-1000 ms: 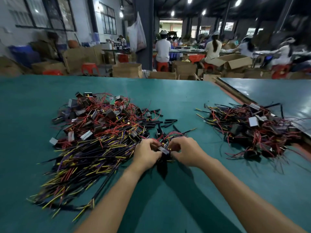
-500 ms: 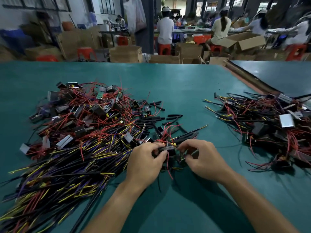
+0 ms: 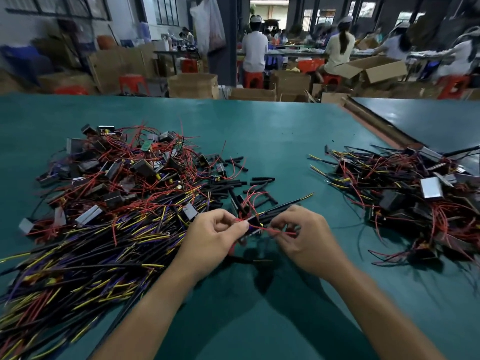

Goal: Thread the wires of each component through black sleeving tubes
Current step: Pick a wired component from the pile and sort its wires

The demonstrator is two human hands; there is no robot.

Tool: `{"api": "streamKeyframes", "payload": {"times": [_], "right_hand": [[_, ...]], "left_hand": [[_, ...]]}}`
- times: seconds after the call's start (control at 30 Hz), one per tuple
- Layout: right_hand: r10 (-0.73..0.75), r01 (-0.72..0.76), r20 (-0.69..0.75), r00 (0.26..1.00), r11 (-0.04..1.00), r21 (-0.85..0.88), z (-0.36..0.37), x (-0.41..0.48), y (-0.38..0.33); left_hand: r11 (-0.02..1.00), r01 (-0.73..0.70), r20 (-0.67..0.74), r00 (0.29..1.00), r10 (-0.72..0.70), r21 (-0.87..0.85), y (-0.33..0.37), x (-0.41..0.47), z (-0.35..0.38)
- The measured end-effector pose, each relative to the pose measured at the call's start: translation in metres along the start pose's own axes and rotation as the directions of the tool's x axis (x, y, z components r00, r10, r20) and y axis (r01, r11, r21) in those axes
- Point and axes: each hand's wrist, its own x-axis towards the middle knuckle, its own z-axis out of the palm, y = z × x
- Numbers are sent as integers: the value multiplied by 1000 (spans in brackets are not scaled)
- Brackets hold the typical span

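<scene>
Red wires (image 3: pixel 275 230) of one small component (image 3: pixel 253 226) are now pulled straight between the hands, which have moved apart above the green table (image 3: pixel 259 126). The left hand (image 3: pixel 215 237) pinches the component. The right hand (image 3: pixel 309 242) pinches the wire ends. I think one of the black tubes (image 3: pixel 261 179) can go on next. The open box (image 3: pixel 381 72) far behind hides its inside.

Dim hall, lit from overhead and by far windows (image 3: pixel 166 11). Soft arm shadows fall on the table (image 3: pixel 259 141), faintly sheened. Edges bend and the background blurs
</scene>
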Motion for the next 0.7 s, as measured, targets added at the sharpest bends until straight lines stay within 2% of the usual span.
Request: {"api": "streamKeyframes", "payload": {"times": [0.13,0.27,0.4,0.5,0.6,0.7], "right_hand": [[44,-12,-233,972,991,134,-5,4,1],[145,-57,-334,931,964,260,-9,6,0],[211,-86,-367,906,941,328,-18,21,-9],[213,-58,-417,884,934,353,-22,24,-8],[173,-55,-404,898,956,289,-21,14,-4],[157,-70,-360,920,967,244,-21,11,0]], "left_hand": [[990,116,118,987,-106,-82,3,4,-6],[995,102,135,985,-103,15,-3,4,-7],[986,122,205,968,-144,113,-4,3,-6],[980,168,198,962,-187,111,1,3,-8],[971,229,259,936,-239,66,7,2,-13],[966,228,353,899,-258,126,9,-1,-15]]}}
